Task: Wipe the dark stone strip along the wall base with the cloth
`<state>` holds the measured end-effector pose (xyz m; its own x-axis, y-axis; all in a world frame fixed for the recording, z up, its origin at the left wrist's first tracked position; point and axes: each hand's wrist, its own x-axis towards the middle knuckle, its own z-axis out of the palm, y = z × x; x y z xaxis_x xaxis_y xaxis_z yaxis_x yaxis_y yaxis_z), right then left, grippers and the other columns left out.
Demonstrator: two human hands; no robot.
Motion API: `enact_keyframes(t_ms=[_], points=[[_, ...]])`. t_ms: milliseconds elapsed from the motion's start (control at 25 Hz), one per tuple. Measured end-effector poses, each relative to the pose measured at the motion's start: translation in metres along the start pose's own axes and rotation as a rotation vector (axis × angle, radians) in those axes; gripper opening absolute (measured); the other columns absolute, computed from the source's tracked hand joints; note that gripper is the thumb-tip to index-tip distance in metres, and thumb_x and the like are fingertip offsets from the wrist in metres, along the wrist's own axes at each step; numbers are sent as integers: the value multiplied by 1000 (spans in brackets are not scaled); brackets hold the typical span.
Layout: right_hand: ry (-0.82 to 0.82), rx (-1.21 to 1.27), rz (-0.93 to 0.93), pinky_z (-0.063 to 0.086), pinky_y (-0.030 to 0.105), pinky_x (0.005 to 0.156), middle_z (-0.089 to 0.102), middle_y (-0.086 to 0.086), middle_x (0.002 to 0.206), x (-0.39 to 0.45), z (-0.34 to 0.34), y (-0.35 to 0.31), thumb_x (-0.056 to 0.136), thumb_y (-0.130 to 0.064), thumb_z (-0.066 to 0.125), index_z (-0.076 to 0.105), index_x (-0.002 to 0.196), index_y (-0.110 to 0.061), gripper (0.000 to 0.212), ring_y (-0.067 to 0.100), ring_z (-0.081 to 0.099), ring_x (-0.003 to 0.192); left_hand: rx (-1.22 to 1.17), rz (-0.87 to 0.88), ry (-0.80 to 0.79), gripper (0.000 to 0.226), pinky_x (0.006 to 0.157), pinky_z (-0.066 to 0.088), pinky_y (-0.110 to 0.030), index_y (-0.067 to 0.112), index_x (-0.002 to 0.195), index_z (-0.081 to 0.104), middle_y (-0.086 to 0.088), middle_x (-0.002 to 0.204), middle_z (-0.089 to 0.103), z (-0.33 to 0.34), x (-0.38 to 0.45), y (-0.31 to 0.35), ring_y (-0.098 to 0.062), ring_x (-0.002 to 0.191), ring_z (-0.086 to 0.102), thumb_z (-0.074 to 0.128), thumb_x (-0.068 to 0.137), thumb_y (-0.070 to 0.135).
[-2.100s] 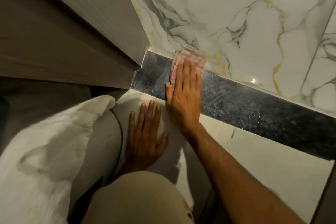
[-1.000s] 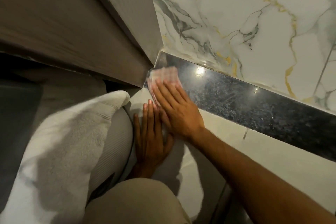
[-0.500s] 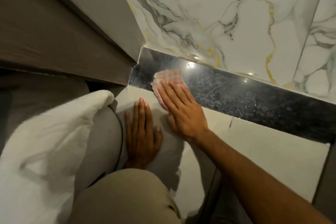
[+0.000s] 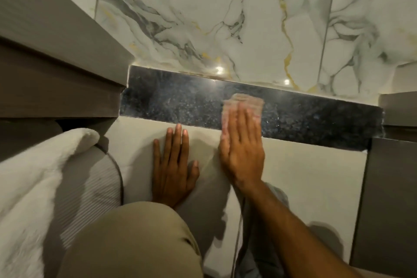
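Observation:
The dark speckled stone strip [image 4: 171,101] runs along the base of the marble wall, from a grey cabinet on the left to another on the right. My right hand [image 4: 242,146] lies flat with fingers together, pressing a pink checked cloth [image 4: 244,101] against the strip near its middle; the hand and cloth are motion-blurred. Only the cloth's upper edge shows past my fingertips. My left hand [image 4: 172,165] rests palm down on the pale floor tile just below the strip, fingers spread slightly, holding nothing.
A white and gold veined marble wall [image 4: 248,18] rises above the strip. Grey cabinets [image 4: 56,74] flank the left and the right [image 4: 392,198]. A white fluffy towel [image 4: 29,187] lies over a ribbed grey item at lower left. My knee [image 4: 135,244] is at the bottom.
My right hand has slid the cloth to the right along the strip, from the left corner by the cabinet to near the middle. My left hand stays planted on the floor.

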<state>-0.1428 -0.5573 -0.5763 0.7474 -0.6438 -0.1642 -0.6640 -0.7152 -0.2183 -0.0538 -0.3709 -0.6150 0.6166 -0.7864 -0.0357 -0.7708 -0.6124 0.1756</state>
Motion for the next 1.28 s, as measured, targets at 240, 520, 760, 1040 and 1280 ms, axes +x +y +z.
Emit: enact_keyframes(t_ms=[240, 520, 760, 1040, 1280], points=[[113, 62, -46, 14, 51, 142, 19, 16, 184, 59, 11, -10, 109, -26, 46, 21, 174, -8, 72, 32, 17, 172, 8, 113, -14, 74, 141, 3, -56, 4, 175, 28, -22, 183, 24, 5, 25, 22, -38, 172, 19, 31, 114, 47], [176, 36, 335, 16, 54, 141, 16, 18, 184, 48, -12, 39, 108, -27, 40, 17, 175, -6, 74, 33, 15, 172, -9, 239, -53, 80, 142, 1, -54, 4, 176, 24, -21, 184, 23, 6, 40, 35, -37, 172, 19, 39, 110, 47], [9, -30, 162, 15, 53, 142, 14, 17, 184, -2, -16, 71, 111, -23, 43, 16, 175, -8, 72, 34, 14, 172, -10, 242, -94, 81, 141, 4, -57, 5, 177, 21, -21, 185, 20, 4, 42, 33, -37, 173, 16, 36, 110, 49], [102, -30, 298, 12, 54, 142, 9, 23, 184, 37, -16, 58, 110, -27, 39, 13, 175, -4, 74, 38, 9, 173, 25, 350, -113, 79, 139, 14, -61, 4, 176, 22, -22, 185, 20, 4, 42, 36, -39, 172, 19, 29, 113, 52], [207, -40, 762, 22, 59, 138, 13, 27, 182, 15, -27, 91, 110, -29, 35, 14, 173, 0, 73, 43, 13, 171, 27, 416, -130, 81, 140, 8, -59, 3, 175, 27, -22, 184, 21, 4, 48, 42, -41, 171, 21, 36, 110, 52]])
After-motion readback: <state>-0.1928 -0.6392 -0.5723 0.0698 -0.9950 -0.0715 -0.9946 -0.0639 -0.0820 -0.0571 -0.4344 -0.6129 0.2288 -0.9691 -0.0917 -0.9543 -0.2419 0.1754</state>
